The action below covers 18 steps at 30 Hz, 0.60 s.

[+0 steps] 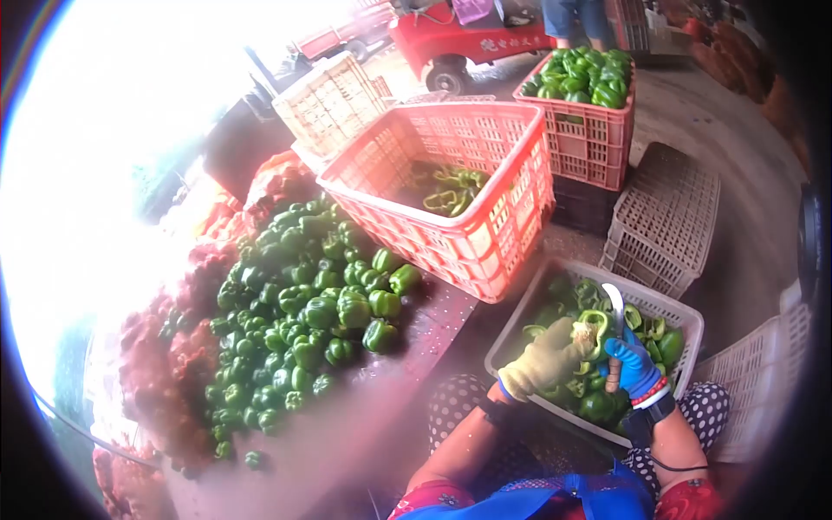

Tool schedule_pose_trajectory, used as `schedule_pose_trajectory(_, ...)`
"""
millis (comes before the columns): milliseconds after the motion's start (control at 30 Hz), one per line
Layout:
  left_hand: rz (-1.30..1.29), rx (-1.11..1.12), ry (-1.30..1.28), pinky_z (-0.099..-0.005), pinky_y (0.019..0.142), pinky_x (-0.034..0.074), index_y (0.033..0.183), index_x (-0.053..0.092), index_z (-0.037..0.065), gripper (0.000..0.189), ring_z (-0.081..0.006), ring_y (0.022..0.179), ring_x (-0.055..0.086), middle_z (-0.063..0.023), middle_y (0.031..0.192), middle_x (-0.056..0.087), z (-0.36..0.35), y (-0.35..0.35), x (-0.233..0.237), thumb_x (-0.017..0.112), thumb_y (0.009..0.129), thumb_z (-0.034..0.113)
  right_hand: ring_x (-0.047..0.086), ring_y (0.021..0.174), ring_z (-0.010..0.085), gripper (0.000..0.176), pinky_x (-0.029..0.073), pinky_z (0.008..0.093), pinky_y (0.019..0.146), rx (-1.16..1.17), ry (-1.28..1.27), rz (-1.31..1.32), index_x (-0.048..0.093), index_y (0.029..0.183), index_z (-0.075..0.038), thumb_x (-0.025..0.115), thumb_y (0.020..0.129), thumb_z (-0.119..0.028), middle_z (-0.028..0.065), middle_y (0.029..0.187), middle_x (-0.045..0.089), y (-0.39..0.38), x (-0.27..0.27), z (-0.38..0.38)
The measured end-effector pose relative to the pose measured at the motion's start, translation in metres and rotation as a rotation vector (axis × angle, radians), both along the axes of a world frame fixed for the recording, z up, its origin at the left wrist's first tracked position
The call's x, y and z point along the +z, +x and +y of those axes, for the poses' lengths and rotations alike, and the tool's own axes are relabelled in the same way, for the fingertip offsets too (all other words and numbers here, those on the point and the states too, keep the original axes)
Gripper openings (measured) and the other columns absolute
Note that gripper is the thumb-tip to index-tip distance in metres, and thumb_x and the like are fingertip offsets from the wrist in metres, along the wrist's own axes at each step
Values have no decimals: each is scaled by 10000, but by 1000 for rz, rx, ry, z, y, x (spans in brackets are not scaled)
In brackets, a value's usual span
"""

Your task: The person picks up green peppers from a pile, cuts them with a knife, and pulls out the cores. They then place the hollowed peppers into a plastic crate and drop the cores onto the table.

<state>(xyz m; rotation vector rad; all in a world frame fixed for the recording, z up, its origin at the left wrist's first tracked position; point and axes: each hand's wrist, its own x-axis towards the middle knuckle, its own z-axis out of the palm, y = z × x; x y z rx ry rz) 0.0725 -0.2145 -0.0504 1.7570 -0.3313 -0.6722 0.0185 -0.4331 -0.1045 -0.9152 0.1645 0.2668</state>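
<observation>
My left hand [546,359], in a pale yellow glove, is closed on a cut green pepper [592,333] whose pale seed core shows. Just right of it, my right hand [634,367] in a blue glove grips a knife [614,299] by its brown handle, the curved blade pointing up. Both hands are over a white crate [689,322] that holds whole and cut green peppers. Whether the blade touches the pepper I cannot tell.
Green peppers [303,329] are heaped on the table [399,381] at left, beside a pink crate [485,238] with pepper pieces. Behind stand a full pepper crate [589,147], an upturned crate [667,208], a red vehicle [468,43] and a person's legs [575,19].
</observation>
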Motion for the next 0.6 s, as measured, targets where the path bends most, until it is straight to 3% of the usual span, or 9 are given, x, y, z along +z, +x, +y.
schedule_pose_trajectory(67,-82,-68,-61,-307,648,525,1162,564,60,532,-129,741,635,-67,931,649,1,-1,-13,627,986,558,590,575,105,602,517,234,507,24,-90,-26,443,1453,-50,693,907,-100,38,942,629,3,-6,-7)
schedule_pose_trajectory(133,-130,-123,41,-343,712,543,1211,565,56,562,-157,807,655,-85,976,665,2,-1,-14,602,992,573,580,573,97,672,521,218,510,97,-144,-26,414,1498,-72,699,890,-121,35,985,634,-1,9,-13)
schedule_pose_trajectory(200,-96,-138,-21,-287,746,500,1316,598,109,511,-77,854,589,3,999,628,3,-7,2,644,996,504,587,598,91,749,524,218,516,90,-163,-36,358,1552,-89,698,885,-128,37,1030,637,-5,8,-14)
schedule_pose_trajectory(233,-89,-135,-24,-286,749,501,1311,603,108,515,-78,861,594,3,998,631,3,-6,-1,639,996,514,589,667,72,879,523,215,530,111,-140,-4,215,1627,-120,701,895,-138,35,1085,628,-3,8,-16)
schedule_pose_trajectory(333,5,-126,-39,-288,756,501,1287,621,100,521,-88,863,603,-1,987,637,-4,-9,-10,628,997,533,600,756,59,887,522,210,549,153,-179,-35,203,1632,-125,707,902,-152,34,1138,622,-3,19,-18)
schedule_pose_trajectory(367,73,-121,-44,-291,755,501,1275,626,95,517,-94,852,601,-4,977,638,-6,-9,-2,628,997,532,602,788,51,788,513,208,549,142,-193,-42,306,1586,-98,710,913,-162,26,1158,628,-1,17,-19)
schedule_pose_trajectory(500,75,-97,-27,-306,748,500,1211,639,69,507,-118,810,588,-22,918,644,-12,-7,5,645,990,524,616,849,54,655,518,196,585,167,-219,2,417,1501,-50,707,922,-149,30,1176,637,1,29,-19)
schedule_pose_trajectory(600,-283,-149,95,-371,766,548,1241,622,71,495,-208,828,670,-125,987,694,-18,-7,-10,680,964,477,626,876,60,561,522,189,614,172,-303,-38,496,1421,-28,717,921,-153,34,1128,659,2,36,-21)
